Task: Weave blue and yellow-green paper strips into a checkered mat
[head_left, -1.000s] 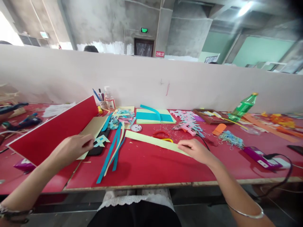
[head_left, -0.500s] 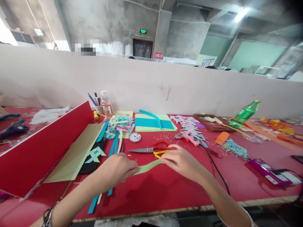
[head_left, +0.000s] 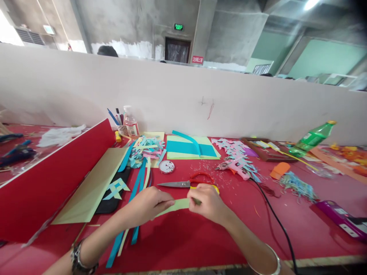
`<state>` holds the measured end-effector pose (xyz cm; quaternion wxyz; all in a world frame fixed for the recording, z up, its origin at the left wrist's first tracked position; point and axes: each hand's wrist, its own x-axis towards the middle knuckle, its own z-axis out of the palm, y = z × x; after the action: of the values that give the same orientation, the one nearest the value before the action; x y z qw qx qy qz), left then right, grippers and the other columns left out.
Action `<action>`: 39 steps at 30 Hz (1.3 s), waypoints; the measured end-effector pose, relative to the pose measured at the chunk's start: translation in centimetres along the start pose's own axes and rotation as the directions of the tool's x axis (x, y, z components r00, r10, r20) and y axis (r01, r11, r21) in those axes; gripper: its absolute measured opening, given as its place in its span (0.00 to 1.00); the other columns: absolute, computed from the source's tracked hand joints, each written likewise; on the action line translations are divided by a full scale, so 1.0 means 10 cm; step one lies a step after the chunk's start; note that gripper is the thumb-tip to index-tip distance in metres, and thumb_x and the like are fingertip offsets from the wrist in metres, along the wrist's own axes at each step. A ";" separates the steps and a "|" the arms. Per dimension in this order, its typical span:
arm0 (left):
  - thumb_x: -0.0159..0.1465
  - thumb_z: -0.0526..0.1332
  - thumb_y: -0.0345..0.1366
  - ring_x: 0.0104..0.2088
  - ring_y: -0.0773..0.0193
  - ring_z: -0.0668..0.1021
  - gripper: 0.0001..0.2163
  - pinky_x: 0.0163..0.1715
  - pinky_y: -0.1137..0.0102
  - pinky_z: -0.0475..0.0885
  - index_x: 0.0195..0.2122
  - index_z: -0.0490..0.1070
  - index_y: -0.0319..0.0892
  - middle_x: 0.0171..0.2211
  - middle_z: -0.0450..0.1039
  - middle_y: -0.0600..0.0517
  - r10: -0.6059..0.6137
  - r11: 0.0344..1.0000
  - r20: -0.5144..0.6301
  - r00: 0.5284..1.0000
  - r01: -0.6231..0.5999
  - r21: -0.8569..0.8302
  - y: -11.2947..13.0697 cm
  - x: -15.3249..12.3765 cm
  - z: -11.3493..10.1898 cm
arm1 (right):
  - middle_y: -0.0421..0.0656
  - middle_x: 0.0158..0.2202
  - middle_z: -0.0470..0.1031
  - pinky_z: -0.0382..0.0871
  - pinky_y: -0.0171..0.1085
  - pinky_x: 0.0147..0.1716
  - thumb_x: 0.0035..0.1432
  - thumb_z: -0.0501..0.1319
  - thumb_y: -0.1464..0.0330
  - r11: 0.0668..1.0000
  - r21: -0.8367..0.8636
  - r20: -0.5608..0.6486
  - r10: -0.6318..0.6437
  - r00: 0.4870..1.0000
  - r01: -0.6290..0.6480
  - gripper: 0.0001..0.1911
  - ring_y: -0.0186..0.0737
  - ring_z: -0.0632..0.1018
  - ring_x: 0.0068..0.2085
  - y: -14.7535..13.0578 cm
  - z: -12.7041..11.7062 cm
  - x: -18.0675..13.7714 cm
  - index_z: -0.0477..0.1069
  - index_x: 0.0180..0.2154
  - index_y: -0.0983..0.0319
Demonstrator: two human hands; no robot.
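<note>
Both of my hands pinch one pale green paper strip [head_left: 177, 205] just above the red table [head_left: 183, 240]. My left hand [head_left: 149, 205] grips its left end with closed fingers. My right hand [head_left: 207, 202] is closed on its right end, and the two hands are close together. Red-handled scissors [head_left: 186, 183] lie on the table right behind my right hand, blades pointing left. Blue and green paper strips [head_left: 134, 198] lie under and left of my left hand.
A red board [head_left: 48, 175] leans at the left with a tan sheet [head_left: 94, 185] and a black phone beside it. Behind lie blue-and-green paper sheets [head_left: 192, 148], paper cut-outs, a glue gun [head_left: 233, 168] with black cord, a green bottle [head_left: 314, 138] and a purple device [head_left: 341, 220].
My left hand left the cut-out by the board and took the strip's left end. Both hands lifted the strip and drew close together, uncovering the scissors.
</note>
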<state>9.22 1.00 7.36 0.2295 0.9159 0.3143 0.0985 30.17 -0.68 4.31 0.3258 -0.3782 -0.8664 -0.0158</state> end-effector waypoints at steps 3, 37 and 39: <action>0.64 0.44 0.38 0.19 0.72 0.54 0.17 0.20 0.75 0.49 0.19 0.57 0.39 0.18 0.50 0.57 -0.023 0.998 0.047 0.999 0.026 -0.063 -0.13 -0.08 -0.10 | 0.36 0.16 0.64 0.54 0.30 0.23 0.47 0.51 0.76 0.995 -0.059 -0.016 0.074 0.997 -0.075 0.08 0.30 0.63 0.20 0.16 -0.03 -0.19 0.63 0.20 0.61; 0.58 0.49 0.31 0.17 0.71 0.65 0.10 0.20 0.75 0.57 0.22 0.65 0.40 0.15 0.62 0.56 -0.006 0.936 -0.414 0.910 0.151 0.319 -0.39 -0.69 -0.18 | 0.35 0.19 0.57 0.50 0.29 0.20 0.57 0.51 0.60 0.687 0.434 0.203 0.556 0.806 -0.583 0.15 0.28 0.60 0.21 0.16 -0.52 -0.35 0.63 0.23 0.63; 0.59 0.49 0.34 0.19 0.71 0.65 0.09 0.20 0.76 0.59 0.26 0.66 0.41 0.18 0.64 0.56 -0.213 0.969 -0.380 0.900 0.244 0.035 -0.38 -0.69 -0.17 | 0.35 0.18 0.55 0.49 0.29 0.18 0.54 0.53 0.57 0.553 0.554 0.168 0.658 0.734 -0.622 0.16 0.28 0.59 0.20 0.15 -0.43 -0.39 0.62 0.24 0.62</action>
<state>1.31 -0.03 6.76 0.1379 0.8457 0.4612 0.2302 35.55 -3.29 5.10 0.4326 -0.5490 -0.6208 0.3550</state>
